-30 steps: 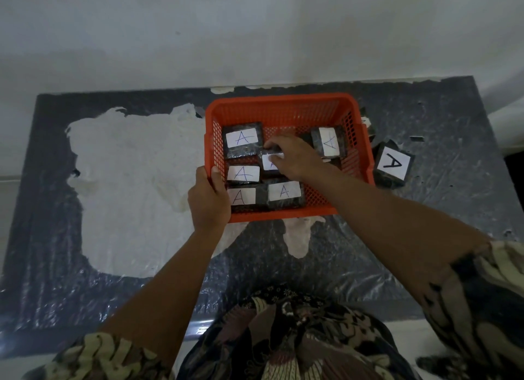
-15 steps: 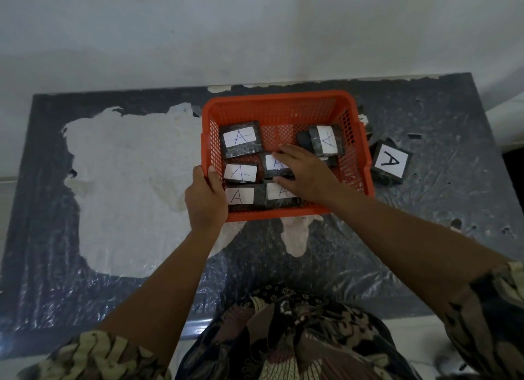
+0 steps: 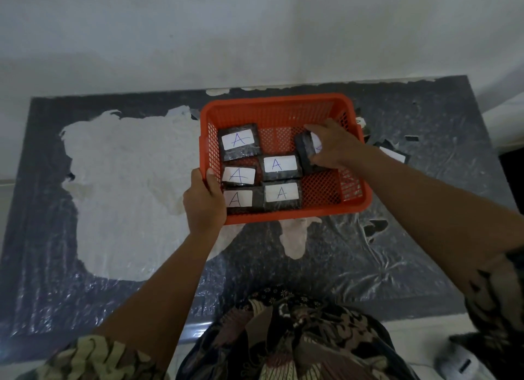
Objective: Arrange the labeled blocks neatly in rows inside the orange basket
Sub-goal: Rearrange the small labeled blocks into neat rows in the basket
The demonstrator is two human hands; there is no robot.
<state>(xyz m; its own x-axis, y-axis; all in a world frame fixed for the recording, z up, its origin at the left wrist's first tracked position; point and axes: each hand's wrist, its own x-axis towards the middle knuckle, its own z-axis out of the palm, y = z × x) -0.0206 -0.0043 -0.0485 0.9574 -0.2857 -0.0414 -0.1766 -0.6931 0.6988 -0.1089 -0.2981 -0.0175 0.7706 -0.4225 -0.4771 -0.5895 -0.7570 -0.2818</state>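
Inside the orange basket [image 3: 283, 103], five labeled blocks [image 3: 280, 167] lie flat toward its left side. The right hand [image 3: 336, 144] has left the middle block and now clasps a tilted block [image 3: 307, 152] at the basket's right, likely the next to align. The left hand [image 3: 204, 203] grips the basket's near-left rim.

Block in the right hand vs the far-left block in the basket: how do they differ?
The block in the right hand is tilted, its label mostly hidden by the fingers; the far-left block lies flat, its "A" label fully showing. The first is in the right hand's grip; the second is untouched. Both are dark, wrapped, white-labelled, and inside the orange basket.
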